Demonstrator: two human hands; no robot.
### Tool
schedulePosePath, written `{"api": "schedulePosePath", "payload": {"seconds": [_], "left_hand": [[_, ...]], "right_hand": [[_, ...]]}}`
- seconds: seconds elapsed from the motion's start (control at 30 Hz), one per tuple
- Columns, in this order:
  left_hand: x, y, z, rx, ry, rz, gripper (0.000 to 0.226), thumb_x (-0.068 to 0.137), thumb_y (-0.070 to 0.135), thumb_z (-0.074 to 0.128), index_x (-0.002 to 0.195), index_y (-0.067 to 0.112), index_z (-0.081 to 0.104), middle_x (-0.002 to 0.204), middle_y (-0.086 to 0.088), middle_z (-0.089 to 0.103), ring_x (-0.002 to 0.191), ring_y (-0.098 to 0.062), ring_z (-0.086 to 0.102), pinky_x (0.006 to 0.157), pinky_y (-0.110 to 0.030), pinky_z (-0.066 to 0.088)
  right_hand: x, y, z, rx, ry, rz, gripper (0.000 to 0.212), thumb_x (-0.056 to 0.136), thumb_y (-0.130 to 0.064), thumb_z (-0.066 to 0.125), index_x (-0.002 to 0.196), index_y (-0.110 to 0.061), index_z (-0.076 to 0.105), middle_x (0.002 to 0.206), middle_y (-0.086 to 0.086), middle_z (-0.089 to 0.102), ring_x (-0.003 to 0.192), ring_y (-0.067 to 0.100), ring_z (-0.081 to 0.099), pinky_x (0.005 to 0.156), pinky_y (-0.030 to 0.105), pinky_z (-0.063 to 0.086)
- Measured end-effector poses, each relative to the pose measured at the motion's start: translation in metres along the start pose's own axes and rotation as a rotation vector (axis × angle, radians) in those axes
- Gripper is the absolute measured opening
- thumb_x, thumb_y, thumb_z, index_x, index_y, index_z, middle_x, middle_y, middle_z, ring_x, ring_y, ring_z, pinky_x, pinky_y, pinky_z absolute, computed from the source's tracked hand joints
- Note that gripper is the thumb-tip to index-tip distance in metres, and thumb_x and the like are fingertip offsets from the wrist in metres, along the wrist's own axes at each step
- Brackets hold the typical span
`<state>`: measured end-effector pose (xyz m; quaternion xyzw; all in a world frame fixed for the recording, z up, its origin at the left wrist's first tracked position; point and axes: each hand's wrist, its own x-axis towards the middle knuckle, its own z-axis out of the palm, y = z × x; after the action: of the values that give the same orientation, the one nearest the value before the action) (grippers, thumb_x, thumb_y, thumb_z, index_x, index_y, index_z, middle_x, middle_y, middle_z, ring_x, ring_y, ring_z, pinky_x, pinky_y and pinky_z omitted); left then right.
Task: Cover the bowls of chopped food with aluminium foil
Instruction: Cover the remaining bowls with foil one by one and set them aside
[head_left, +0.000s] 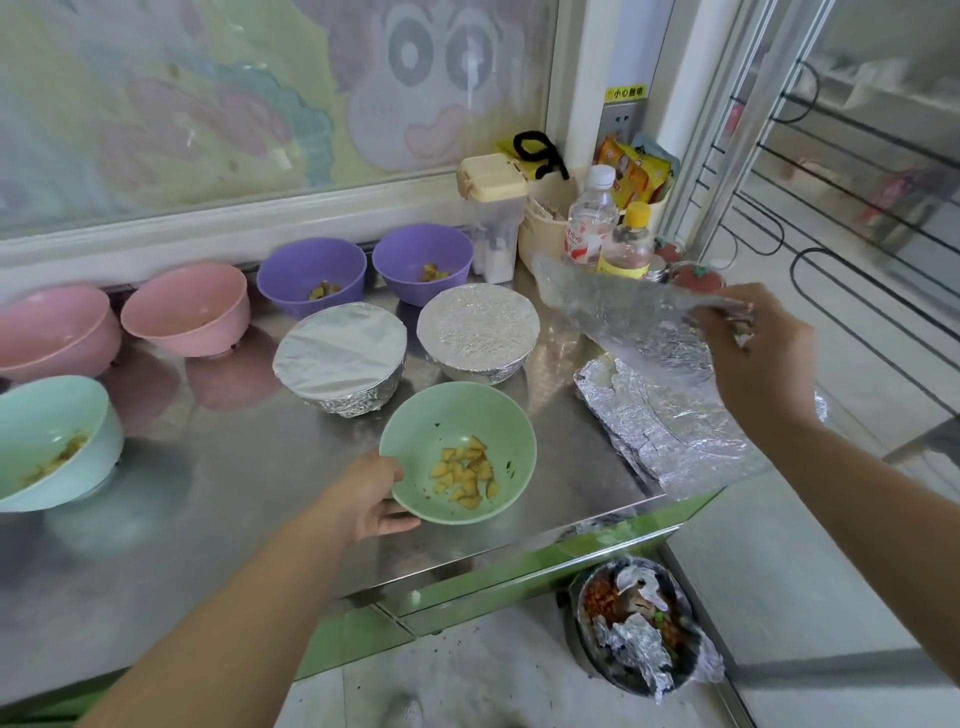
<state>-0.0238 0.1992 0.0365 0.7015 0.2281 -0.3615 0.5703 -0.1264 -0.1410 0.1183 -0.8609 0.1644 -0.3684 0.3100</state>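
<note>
A green bowl (441, 415) with chopped yellow food stands near the front edge of the steel counter (218, 467). My left hand (371, 493) grips its near-left rim. My right hand (753, 353) pinches a sheet of aluminium foil (613, 306) and holds it in the air at the right, above a stack of foil sheets (670, 426). Two bowls wrapped in foil (340, 353) (478, 327) stand behind the green bowl. Two purple bowls (311, 270) (422, 257) with a little food, two pink bowls (189, 306) (52, 332) and a pale blue bowl (47, 441) are uncovered.
Bottles (589, 221), a lidded container (493, 218) and a beige basket (545, 228) crowd the back right corner. A bin (639, 623) with scraps and crumpled foil sits on the floor below the counter's front right. A glass door (831, 182) is at the right.
</note>
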Motion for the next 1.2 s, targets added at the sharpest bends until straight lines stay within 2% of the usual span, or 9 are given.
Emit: {"api": "schedulePosePath", "payload": {"seconds": [0.07,0.3,0.43,0.5,0.6,0.8,0.9,1.03,1.2], "left_hand": [[-0.002,0.001,-0.005,0.006,0.006,0.001,0.031,0.097,-0.001,0.037,0.123,0.013,0.047,0.093,-0.014,0.062,0.081,-0.028,0.063,0.077,-0.047,0.055],[-0.010,0.004,-0.032,0.137,-0.019,-0.022,0.032,0.099,0.003,0.039,0.128,0.009,0.048,0.094,-0.011,0.066,0.080,-0.025,0.065,0.070,-0.044,0.057],[-0.025,0.007,-0.057,0.389,-0.047,0.059,0.037,0.102,0.016,0.045,0.139,0.018,0.046,0.123,-0.006,0.063,0.112,-0.026,0.059,0.097,-0.049,0.051],[-0.035,0.017,-0.067,0.575,0.030,0.275,0.039,0.101,0.020,0.053,0.140,0.017,0.050,0.133,0.000,0.062,0.123,-0.025,0.055,0.103,-0.034,0.046],[-0.064,0.039,-0.070,0.532,0.036,0.625,0.015,0.100,0.020,0.056,0.100,0.031,0.065,0.101,0.022,0.074,0.100,-0.013,0.062,0.087,-0.014,0.049],[-0.095,0.075,-0.068,-0.227,-0.535,0.192,0.083,0.073,0.075,0.053,0.129,0.014,0.062,0.123,-0.013,0.069,0.101,-0.032,0.070,0.089,-0.051,0.055],[-0.091,0.073,-0.068,-0.312,-0.549,0.213,0.054,0.084,0.054,0.059,0.118,0.013,0.068,0.099,-0.011,0.075,0.082,-0.027,0.074,0.080,-0.047,0.059],[-0.074,0.063,-0.066,-0.387,-0.418,0.148,0.030,0.101,0.022,0.052,0.123,0.004,0.060,0.092,-0.015,0.075,0.070,-0.025,0.074,0.058,-0.037,0.061],[-0.056,0.055,-0.071,-0.405,-0.356,0.174,0.037,0.104,0.019,0.046,0.138,0.005,0.053,0.122,-0.020,0.068,0.094,-0.030,0.072,0.076,-0.041,0.060]], "right_hand": [[0.005,-0.017,-0.004,0.060,0.018,0.053,0.007,0.098,-0.016,0.065,0.105,-0.018,0.065,0.080,-0.002,0.066,0.063,-0.006,0.057,0.056,0.008,0.039],[0.017,-0.060,0.007,0.279,-0.057,0.352,0.012,0.097,-0.034,0.068,0.098,-0.022,0.066,0.071,-0.003,0.060,0.051,0.005,0.049,0.048,0.023,0.044],[0.011,-0.092,0.031,0.493,-0.234,0.438,0.020,0.097,-0.029,0.067,0.101,-0.009,0.066,0.061,-0.008,0.059,0.049,0.003,0.052,0.048,0.016,0.047],[0.005,-0.109,0.043,0.566,-0.306,0.440,0.020,0.096,-0.028,0.067,0.098,-0.008,0.065,0.054,-0.011,0.059,0.047,0.003,0.053,0.050,0.018,0.048],[-0.003,-0.139,0.060,0.531,-0.345,0.275,0.011,0.097,-0.022,0.067,0.091,-0.012,0.066,0.052,-0.013,0.061,0.046,0.000,0.052,0.049,0.016,0.046],[-0.030,-0.189,0.088,0.261,-0.562,-0.414,0.006,0.094,-0.018,0.068,0.090,-0.016,0.072,0.070,-0.013,0.068,0.065,0.003,0.062,0.057,0.014,0.044],[-0.048,-0.196,0.101,0.134,-0.622,-0.771,0.021,0.088,-0.022,0.056,0.093,-0.012,0.075,0.083,-0.002,0.071,0.073,0.016,0.063,0.067,0.024,0.044],[-0.067,-0.190,0.110,0.082,-0.848,-0.787,0.026,0.085,-0.034,0.062,0.102,-0.018,0.075,0.095,-0.004,0.073,0.083,0.018,0.066,0.079,0.031,0.051],[-0.077,-0.172,0.104,-0.012,-0.995,-0.641,0.057,0.080,-0.067,0.068,0.121,-0.028,0.071,0.124,-0.010,0.068,0.115,0.010,0.059,0.107,0.038,0.041]]}}
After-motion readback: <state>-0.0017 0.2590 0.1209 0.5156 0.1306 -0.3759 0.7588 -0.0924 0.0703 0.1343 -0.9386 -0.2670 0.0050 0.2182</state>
